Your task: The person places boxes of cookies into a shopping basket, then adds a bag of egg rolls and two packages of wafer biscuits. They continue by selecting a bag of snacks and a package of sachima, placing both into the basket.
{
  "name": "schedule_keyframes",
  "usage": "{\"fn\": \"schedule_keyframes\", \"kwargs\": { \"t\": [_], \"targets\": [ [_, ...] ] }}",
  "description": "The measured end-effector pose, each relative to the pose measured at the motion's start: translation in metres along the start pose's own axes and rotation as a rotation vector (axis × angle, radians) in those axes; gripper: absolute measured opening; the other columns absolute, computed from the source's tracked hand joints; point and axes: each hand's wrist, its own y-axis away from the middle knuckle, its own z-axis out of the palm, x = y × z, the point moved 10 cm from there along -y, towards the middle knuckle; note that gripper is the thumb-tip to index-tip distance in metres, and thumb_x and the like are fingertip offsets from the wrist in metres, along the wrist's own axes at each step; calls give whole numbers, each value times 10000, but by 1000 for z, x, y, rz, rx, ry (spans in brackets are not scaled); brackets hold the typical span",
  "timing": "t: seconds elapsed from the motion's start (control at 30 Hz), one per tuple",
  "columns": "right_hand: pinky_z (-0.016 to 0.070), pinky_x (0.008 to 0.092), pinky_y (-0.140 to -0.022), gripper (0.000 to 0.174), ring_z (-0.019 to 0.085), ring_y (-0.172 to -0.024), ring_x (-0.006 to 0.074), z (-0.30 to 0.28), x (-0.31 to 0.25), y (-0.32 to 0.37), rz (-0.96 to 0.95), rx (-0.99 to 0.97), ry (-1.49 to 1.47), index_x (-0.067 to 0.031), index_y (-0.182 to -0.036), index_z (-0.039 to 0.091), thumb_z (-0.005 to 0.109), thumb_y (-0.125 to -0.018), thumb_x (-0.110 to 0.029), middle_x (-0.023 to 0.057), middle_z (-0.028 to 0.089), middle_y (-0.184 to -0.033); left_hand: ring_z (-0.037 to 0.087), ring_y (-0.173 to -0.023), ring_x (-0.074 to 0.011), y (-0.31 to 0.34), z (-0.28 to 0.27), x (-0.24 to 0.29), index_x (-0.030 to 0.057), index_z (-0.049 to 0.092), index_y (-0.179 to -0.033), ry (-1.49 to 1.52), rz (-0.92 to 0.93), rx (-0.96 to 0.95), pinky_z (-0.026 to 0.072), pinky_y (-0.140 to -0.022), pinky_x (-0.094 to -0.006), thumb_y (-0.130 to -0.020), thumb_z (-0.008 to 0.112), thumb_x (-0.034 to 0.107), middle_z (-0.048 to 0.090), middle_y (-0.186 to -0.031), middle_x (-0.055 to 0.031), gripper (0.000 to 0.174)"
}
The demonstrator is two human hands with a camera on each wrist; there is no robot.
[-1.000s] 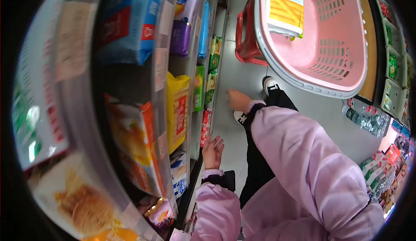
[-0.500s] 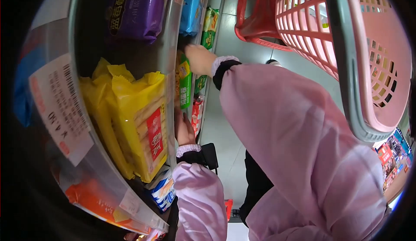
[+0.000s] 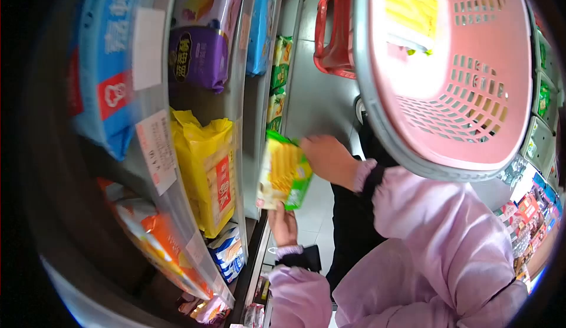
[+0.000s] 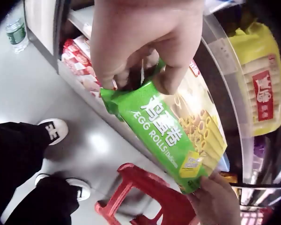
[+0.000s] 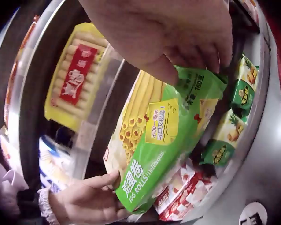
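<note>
Both hands hold a green and yellow pack of egg rolls (image 3: pixel 284 174) just off the shelf front. My right hand (image 3: pixel 327 160) pinches its upper end, the end with the yellow label (image 5: pixel 161 122). My left hand (image 3: pixel 284 225) grips the lower end from below, thumb and fingers curled round the green seal (image 4: pixel 117 96). In the left wrist view the left hand (image 4: pixel 145 70) is at the top and the right hand (image 4: pixel 218 201) at the far end of the pack (image 4: pixel 168 136). In the right wrist view the right hand (image 5: pixel 187 63) is above and the left hand (image 5: pixel 89 201) below.
Shelves on the left carry yellow packs (image 3: pixel 209 169), a purple pack (image 3: pixel 197 56) and blue packs (image 3: pixel 259 27). Red packs (image 4: pixel 79 56) lie on the lowest shelf. A pink basket (image 3: pixel 471 92) holding a yellow pack hangs at the upper right. A red stool (image 3: pixel 333 39) stands on the grey floor.
The right hand has drawn the green pack off the shelf toward me. The left hand has come off the shelf edge and taken the pack's lower end.
</note>
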Motion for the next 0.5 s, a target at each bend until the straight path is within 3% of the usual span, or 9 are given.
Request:
{"fn": "schedule_keyframes", "kwargs": {
  "t": [0.03,0.17,0.23,0.3,0.37,0.5],
  "targets": [
    [442,412,-671,164,549,-760,339,-6,-1,23,-39,-2,1,-11,-853,510,538,-697,-55,145,554,-806,489,-1080,-179,20,0,-10,40,389,-1257,5,-39,-12,409,-867,-305,-884,509,118,483,-1236,-66,400],
    [455,414,-684,160,552,-783,341,-61,-26,102,-44,-57,-65,1,-870,499,534,-743,-89,159,547,-812,435,-1161,-216,102,12,-39,17,359,-1288,62,-200,-71,355,-962,-346,-885,483,59,438,-1281,-101,424],
    [454,395,-695,163,563,-771,318,-92,-45,133,-38,-78,-66,-9,-852,511,535,-710,-84,144,564,-799,413,-1185,-232,139,22,-38,29,340,-1304,91,-258,-76,341,-977,-358,-887,466,48,412,-1305,-101,437],
    [450,395,-740,178,552,-844,319,-136,-72,160,-140,10,-109,6,-894,516,526,-755,-105,159,569,-878,386,-1207,-249,171,41,-23,66,308,-1331,95,-240,-102,326,-987,-394,-879,461,37,384,-1330,-98,477],
    [446,390,-779,233,549,-885,319,-185,-99,181,-219,92,-94,10,-958,525,546,-764,-119,165,573,-950,428,-1176,-236,199,71,-1,62,387,-1264,62,-232,-158,326,-983,-397,-886,484,112,442,-1287,-96,393],
    [441,389,-796,290,547,-906,319,-277,-131,205,-240,189,-157,-4,-1008,536,589,-740,-101,156,575,-988,454,-1153,-235,231,142,60,44,354,-1284,3,-99,-359,351,-976,-388,-867,531,133,447,-1278,-103,462]
  ]
}}
